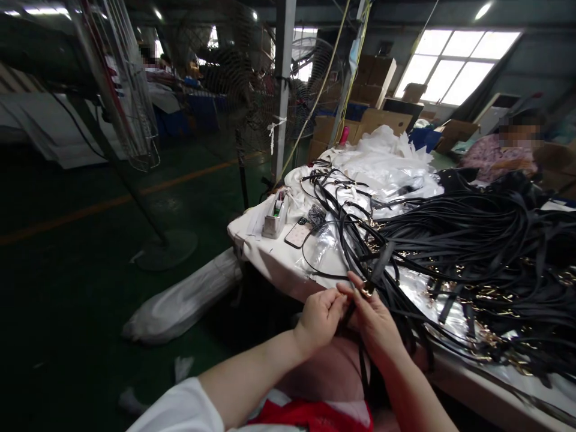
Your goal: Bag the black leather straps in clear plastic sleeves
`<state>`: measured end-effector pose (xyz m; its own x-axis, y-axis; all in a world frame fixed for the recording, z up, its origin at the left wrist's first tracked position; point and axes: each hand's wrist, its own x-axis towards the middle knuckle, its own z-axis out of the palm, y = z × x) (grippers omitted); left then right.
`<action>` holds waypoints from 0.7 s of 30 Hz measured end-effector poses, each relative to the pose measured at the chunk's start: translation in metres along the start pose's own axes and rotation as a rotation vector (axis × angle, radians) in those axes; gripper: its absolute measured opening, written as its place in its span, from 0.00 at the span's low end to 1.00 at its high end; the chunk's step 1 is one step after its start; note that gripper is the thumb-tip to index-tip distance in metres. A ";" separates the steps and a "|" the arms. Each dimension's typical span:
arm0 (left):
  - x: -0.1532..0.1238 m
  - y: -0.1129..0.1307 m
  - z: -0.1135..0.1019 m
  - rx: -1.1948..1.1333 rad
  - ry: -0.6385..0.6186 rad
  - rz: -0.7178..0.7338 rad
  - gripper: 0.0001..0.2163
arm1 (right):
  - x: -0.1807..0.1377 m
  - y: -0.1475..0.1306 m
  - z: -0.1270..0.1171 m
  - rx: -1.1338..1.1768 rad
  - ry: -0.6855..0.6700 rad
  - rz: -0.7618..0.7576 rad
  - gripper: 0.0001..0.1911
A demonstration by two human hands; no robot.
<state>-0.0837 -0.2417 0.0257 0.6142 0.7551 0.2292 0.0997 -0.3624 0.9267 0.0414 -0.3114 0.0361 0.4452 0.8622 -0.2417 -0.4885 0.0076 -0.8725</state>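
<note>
Both hands meet over my lap at the table's near edge. My left hand (318, 317) is closed, thumb and fingers pinched on a black strap (346, 315). My right hand (371, 318) is closed on the same strap close by, with a gold-coloured metal clasp (368, 289) at its fingertips. A short, wide black strap piece (382, 264) sticks up from the clasp. The strap's lower part hangs down between my forearms. Just beyond my hands, a large heap of black straps (450, 234) with gold metal fittings covers the right side of the table.
On the white-covered table (252, 231) lie a phone (297, 233), a small open box (272, 223) and crumpled clear plastic (387, 159). A fan stand (166, 249) and a long wrapped roll (189, 300) are on the floor at left. Another person (499, 156) sits across the table at right.
</note>
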 end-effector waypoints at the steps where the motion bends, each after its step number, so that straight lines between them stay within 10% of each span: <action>1: 0.000 0.000 0.000 0.019 -0.001 0.012 0.15 | -0.003 0.007 0.002 -0.012 -0.016 0.014 0.25; 12: 0.004 -0.034 -0.023 0.031 -0.262 0.023 0.19 | -0.013 -0.031 0.009 0.113 0.094 -0.061 0.22; 21: -0.003 -0.061 0.002 -0.219 -0.442 -0.135 0.17 | -0.013 -0.049 -0.009 0.074 0.203 -0.224 0.21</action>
<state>-0.0900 -0.2237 -0.0320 0.8844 0.4666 -0.0008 0.0636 -0.1189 0.9909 0.0662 -0.3276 0.0786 0.6848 0.7164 -0.1334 -0.4115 0.2291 -0.8821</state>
